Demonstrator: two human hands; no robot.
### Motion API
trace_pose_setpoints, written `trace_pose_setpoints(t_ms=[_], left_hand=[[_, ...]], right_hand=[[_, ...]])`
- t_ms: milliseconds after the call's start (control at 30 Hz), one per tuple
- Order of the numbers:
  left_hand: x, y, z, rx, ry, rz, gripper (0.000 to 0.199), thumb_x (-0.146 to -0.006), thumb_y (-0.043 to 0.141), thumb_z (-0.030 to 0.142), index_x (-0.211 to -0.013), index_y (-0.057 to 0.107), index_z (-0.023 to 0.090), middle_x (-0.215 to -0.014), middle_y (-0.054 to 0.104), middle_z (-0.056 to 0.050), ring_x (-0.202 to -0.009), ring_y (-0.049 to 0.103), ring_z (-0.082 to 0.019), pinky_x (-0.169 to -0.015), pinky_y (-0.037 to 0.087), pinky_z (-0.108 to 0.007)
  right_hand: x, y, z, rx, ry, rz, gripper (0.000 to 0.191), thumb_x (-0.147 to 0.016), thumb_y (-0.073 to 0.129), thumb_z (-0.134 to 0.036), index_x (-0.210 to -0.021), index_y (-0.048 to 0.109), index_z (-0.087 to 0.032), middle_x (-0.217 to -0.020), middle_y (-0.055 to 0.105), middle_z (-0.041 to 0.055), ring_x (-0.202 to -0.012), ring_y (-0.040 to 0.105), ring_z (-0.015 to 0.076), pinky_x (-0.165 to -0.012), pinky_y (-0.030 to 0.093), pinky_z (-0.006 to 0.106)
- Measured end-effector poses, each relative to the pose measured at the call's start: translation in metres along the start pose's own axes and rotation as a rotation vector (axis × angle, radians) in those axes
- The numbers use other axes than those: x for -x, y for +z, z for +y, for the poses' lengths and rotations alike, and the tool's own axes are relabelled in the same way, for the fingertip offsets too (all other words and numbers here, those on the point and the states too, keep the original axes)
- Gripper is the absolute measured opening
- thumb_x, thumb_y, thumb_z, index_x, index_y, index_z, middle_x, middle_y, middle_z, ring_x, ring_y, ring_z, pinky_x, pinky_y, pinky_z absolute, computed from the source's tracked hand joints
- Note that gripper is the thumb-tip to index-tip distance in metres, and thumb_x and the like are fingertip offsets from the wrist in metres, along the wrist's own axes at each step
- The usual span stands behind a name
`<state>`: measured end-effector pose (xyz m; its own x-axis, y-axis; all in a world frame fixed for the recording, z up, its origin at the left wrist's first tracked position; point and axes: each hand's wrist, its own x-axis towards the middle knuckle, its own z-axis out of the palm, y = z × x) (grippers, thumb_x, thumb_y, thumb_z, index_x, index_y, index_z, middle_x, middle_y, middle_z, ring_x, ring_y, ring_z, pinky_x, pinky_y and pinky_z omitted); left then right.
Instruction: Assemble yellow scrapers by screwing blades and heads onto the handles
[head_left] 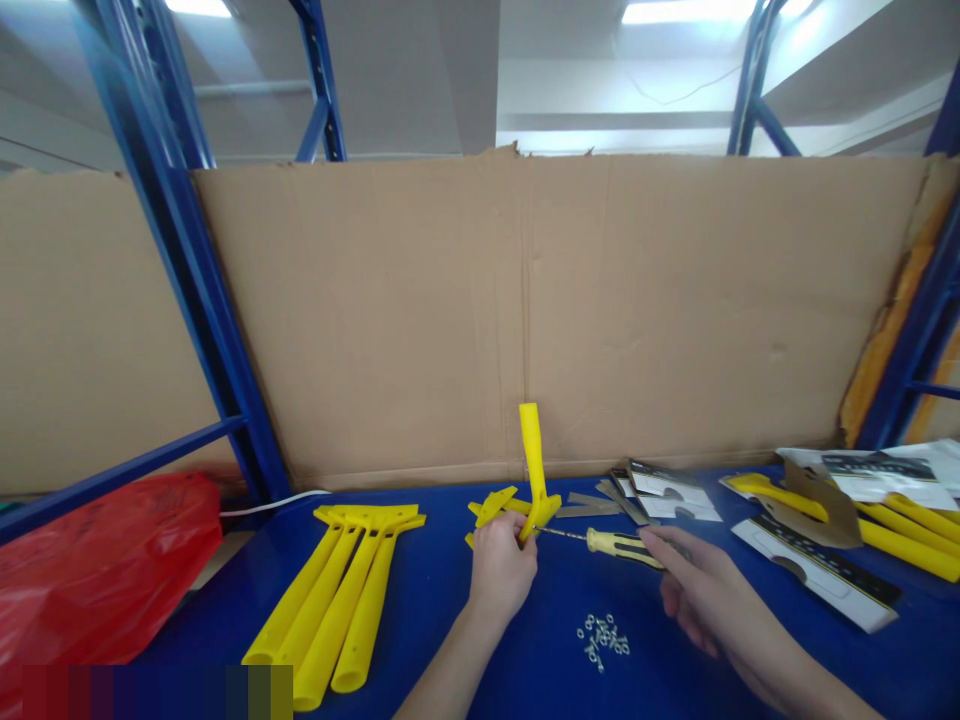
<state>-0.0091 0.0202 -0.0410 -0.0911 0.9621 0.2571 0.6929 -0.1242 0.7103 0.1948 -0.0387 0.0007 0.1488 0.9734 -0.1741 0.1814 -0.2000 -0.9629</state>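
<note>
One screwdriver (622,545), gripped in the curled right hand (705,590), points left at the near-upright yellow handle (534,460), clasped by the closed left hand (502,560) toward the rear edge of the table (427,600).

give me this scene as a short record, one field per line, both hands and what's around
left hand: holding a yellow handle, tube end up
right hand: holding a screwdriver, tip at the handle's wide end
front: small metal fasteners on the blue table
left side: four yellow handles, red plastic bag
right side: packaging cards, more yellow parts
</note>
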Motion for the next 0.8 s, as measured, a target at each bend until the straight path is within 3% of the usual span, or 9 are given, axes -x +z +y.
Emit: trace_pose_setpoints(t_ms=[133,267,367,500,567,633,733,800], left_hand=[[0.001,-0.001,0.002,0.007,-0.005,0.002,0.012,-0.073,0.061,0.005,-0.071,0.065,0.016,-0.068,0.066,0.000,-0.062,0.057,-0.012,-0.060,0.035,-0.024],[0.001,0.000,0.002,-0.004,-0.017,0.008,0.012,-0.073,0.061,0.005,-0.071,0.065,0.016,-0.065,0.064,0.001,-0.061,0.056,-0.012,-0.059,0.035,-0.023],[0.001,0.000,0.002,-0.001,-0.016,0.009,0.012,-0.073,0.061,0.005,-0.071,0.065,0.016,-0.065,0.064,0.001,-0.060,0.056,-0.011,-0.058,0.034,-0.023],[0.001,0.000,0.002,0.000,-0.013,0.012,0.013,-0.073,0.061,0.005,-0.070,0.065,0.016,-0.066,0.065,0.000,-0.061,0.056,-0.011,-0.060,0.034,-0.023],[0.001,-0.001,0.002,0.003,-0.011,0.006,0.013,-0.073,0.061,0.004,-0.070,0.065,0.016,-0.067,0.065,0.000,-0.062,0.057,-0.011,-0.060,0.034,-0.023],[0.001,-0.001,0.002,-0.003,-0.003,0.001,0.013,-0.073,0.060,0.004,-0.071,0.065,0.016,-0.068,0.065,0.000,-0.062,0.056,-0.011,-0.060,0.034,-0.023],[0.001,-0.001,0.002,-0.018,0.013,0.004,0.012,-0.074,0.061,0.005,-0.071,0.066,0.016,-0.066,0.064,0.000,-0.061,0.055,-0.012,-0.060,0.035,-0.024],[0.001,-0.001,0.002,-0.017,0.011,0.007,0.012,-0.074,0.061,0.006,-0.071,0.066,0.017,-0.065,0.064,0.000,-0.060,0.055,-0.012,-0.060,0.035,-0.024]], right_hand=[[0.000,-0.002,-0.001,-0.169,0.031,-0.055,0.055,-0.071,0.059,-0.055,-0.113,0.050,-0.020,-0.045,0.052,-0.0065,-0.030,0.040,0.0082,-0.026,0.026,0.015],[0.002,-0.007,-0.001,-0.296,-0.007,-0.151,0.046,-0.065,0.067,-0.042,-0.102,0.051,-0.021,-0.056,0.057,-0.0048,-0.040,0.050,0.0100,-0.030,0.035,0.017],[0.007,-0.006,-0.005,-0.132,-0.050,-0.117,0.032,-0.070,0.063,-0.046,-0.083,0.053,-0.019,-0.052,0.055,-0.0048,-0.036,0.048,0.0082,-0.030,0.035,0.017],[0.010,0.000,-0.009,0.039,-0.076,-0.018,0.037,-0.072,0.059,-0.052,-0.061,0.050,-0.017,-0.049,0.052,-0.0038,-0.032,0.044,0.0055,-0.028,0.031,0.016],[0.009,0.001,-0.007,0.011,-0.090,0.020,0.035,-0.071,0.059,-0.051,-0.065,0.053,-0.017,-0.050,0.052,-0.0041,-0.033,0.044,0.0059,-0.028,0.032,0.016],[0.007,0.002,-0.005,-0.043,-0.096,0.048,0.034,-0.070,0.060,-0.049,-0.082,0.058,-0.017,-0.051,0.053,-0.0046,-0.034,0.045,0.0077,-0.028,0.032,0.017],[0.003,0.001,-0.002,-0.078,-0.068,0.023,0.051,-0.069,0.060,-0.051,-0.107,0.055,-0.018,-0.048,0.054,-0.0053,-0.031,0.045,0.0099,-0.027,0.030,0.018],[0.001,0.000,-0.001,-0.082,-0.009,-0.030,0.057,-0.067,0.060,-0.055,-0.111,0.053,-0.018,-0.046,0.053,-0.0054,-0.029,0.045,0.0109,-0.026,0.029,0.019]])
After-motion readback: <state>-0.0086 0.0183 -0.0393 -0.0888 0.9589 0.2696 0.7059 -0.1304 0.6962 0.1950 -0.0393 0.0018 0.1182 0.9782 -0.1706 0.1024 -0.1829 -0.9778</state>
